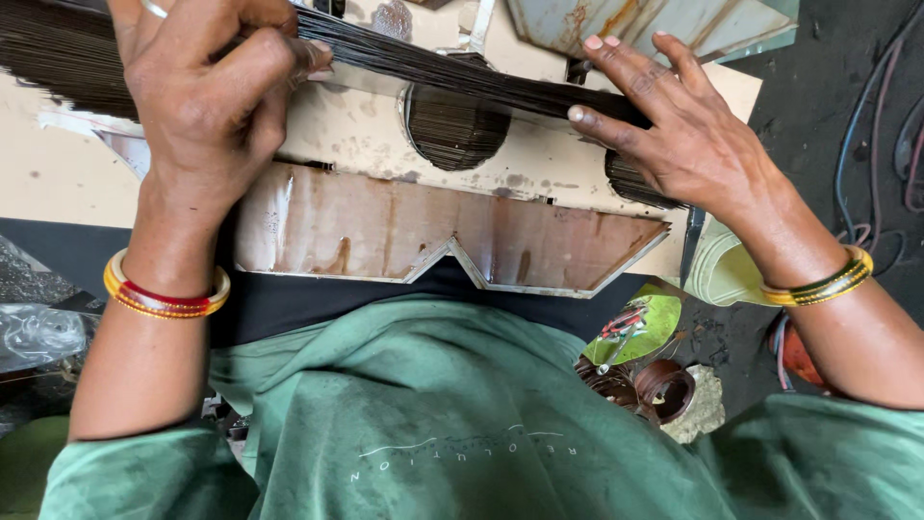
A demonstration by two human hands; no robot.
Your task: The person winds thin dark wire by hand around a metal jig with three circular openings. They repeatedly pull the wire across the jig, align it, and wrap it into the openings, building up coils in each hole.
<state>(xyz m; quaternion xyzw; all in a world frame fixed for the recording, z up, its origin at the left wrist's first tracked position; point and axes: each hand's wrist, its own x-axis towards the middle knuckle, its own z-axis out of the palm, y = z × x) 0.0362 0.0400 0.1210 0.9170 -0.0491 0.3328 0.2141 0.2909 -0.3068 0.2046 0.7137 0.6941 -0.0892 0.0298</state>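
Note:
A long flat bundle of thin dark wires (452, 69) stretches across a pale metal jig plate (385, 135). My left hand (207, 101) is closed around the bundle at the upper left, pinching strands between thumb and fingers. My right hand (674, 125) lies flat with its fingers spread on the bundle's right end, pressing it against the plate. More dark wire shows through a round cut-out (455, 135) in the plate and under my right palm. Both wrists wear coloured bangles.
A rusty brown metal panel with a notched lower edge (433, 231) sits between the plate and my green shirt. Coils of copper wire (645, 385) and a green scrap lie on the dark floor at the right. Cables run at the far right. Clear plastic lies at the left.

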